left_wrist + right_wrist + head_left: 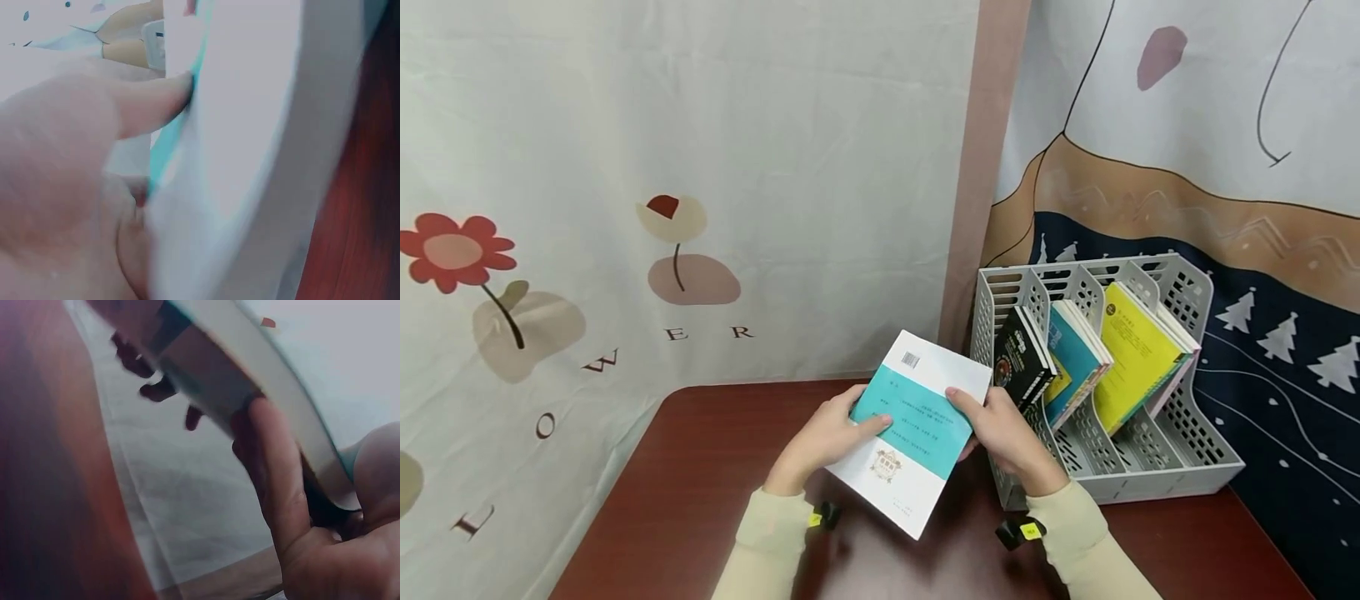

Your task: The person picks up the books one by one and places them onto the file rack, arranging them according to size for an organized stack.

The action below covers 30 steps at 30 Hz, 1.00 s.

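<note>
A white book point(913, 433) with a wide turquoise band, a barcode and a small gold emblem is held up over the table, tilted. My left hand point(826, 437) grips its left edge, thumb on the cover. At the opposite edge my right hand point(1009, 433) holds it, thumb on top and fingers behind. The left wrist view shows the book's side point(250, 125) close up, blurred, with the left thumb pressing the cover. In the right wrist view, fingers support the back of the book point(212, 369), and the left fingertips show beyond it.
A light grey slotted file rack point(1165, 483) stands on the right of the dark red table point(700, 492). Its compartments hold a black book point(1021, 358), blue books point(1071, 358) and a yellow book point(1138, 358), all leaning. Printed cloth point(820, 183) hangs behind.
</note>
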Available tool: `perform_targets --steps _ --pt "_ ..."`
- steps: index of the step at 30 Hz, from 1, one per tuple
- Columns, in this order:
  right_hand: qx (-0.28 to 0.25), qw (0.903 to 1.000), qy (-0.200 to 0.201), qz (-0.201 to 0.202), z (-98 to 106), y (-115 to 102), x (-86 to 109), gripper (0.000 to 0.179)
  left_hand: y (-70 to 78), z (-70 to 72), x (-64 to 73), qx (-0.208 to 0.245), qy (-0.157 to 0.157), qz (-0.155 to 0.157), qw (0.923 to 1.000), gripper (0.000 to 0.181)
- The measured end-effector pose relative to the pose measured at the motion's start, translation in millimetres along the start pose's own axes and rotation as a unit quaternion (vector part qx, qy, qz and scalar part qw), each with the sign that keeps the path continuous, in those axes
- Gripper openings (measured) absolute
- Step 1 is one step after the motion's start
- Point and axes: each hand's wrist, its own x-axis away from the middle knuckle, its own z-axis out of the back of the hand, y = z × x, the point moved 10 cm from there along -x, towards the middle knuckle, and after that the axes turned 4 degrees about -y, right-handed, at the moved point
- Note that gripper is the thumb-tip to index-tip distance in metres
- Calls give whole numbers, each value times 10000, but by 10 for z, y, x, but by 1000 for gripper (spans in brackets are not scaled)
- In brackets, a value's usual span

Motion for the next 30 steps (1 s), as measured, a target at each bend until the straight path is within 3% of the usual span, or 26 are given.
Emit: perform_targets --steps 5,10,13,16,20,23,26,30 --pt "-157 9990 415 58 82 -104 37 39 27 156 26 -446 600 95 9972 64" --pt "-403 9931 1097 111 189 -181 94 39 -68 312 57 -305 1296 557 9895 86" --pt "-637 9874 1429 219 220 -217 119 39 -108 311 59 -177 1435 757 9866 97" --pt "-901 9813 1664 360 236 -240 142 39 -76 244 37 -64 1406 682 9877 89" --pt "-1077 9775 1744 497 218 -247 154 40 62 90 -13 596 1190 155 9910 58" --pt "-1072 9785 1678 538 180 -230 142 38 103 -5 -47 1353 1125 -69 9844 50" --pt "-1130 9793 1595 527 120 -178 117 38 60 -12 -53 1826 1377 15 9735 60" --pt "-1319 9793 1468 448 4 -64 78 40 -20 80 -10 1951 1953 310 9606 62"
